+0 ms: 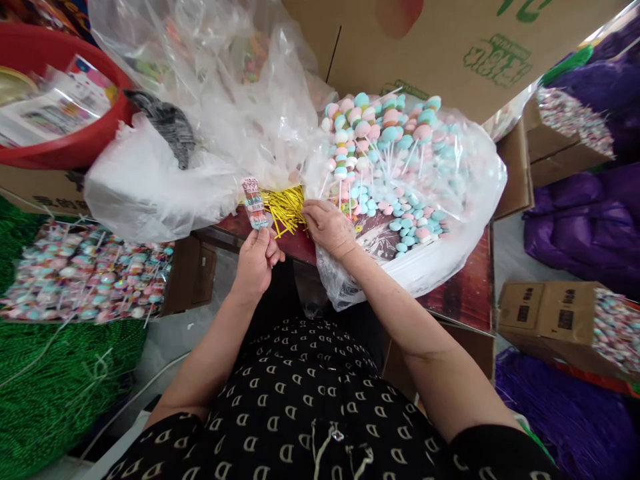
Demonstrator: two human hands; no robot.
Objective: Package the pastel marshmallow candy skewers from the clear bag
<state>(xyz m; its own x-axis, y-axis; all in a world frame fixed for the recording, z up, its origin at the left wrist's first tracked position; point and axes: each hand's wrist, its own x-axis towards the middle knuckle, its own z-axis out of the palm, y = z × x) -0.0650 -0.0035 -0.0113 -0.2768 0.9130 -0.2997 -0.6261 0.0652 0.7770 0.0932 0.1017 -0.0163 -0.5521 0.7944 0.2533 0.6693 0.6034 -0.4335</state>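
My left hand (pixel 257 263) is closed on the lower end of a wrapped candy skewer (pixel 255 203), which stands upright in a small printed clear bag. Just right of it lies a pile of gold twist ties (pixel 285 208) on the dark red table (pixel 463 287). My right hand (pixel 327 227) is at the right edge of that pile, its fingers bent together over the ties; whether a tie is between them is hidden. Beyond it, pink, blue and white candy skewers (pixel 390 137) on white sticks lie on a clear plastic sheet, with loose candies (pixel 417 223) nearer me.
A large clear plastic bag (pixel 215 100) covers the table's back left. At far left stand a red basin (pixel 113 127) and a box of wrapped skewers (pixel 193 277). A big cardboard box (pixel 425 47) rises behind. More candy boxes (pixel 555 310) and purple sacks (pixel 580 217) are right.
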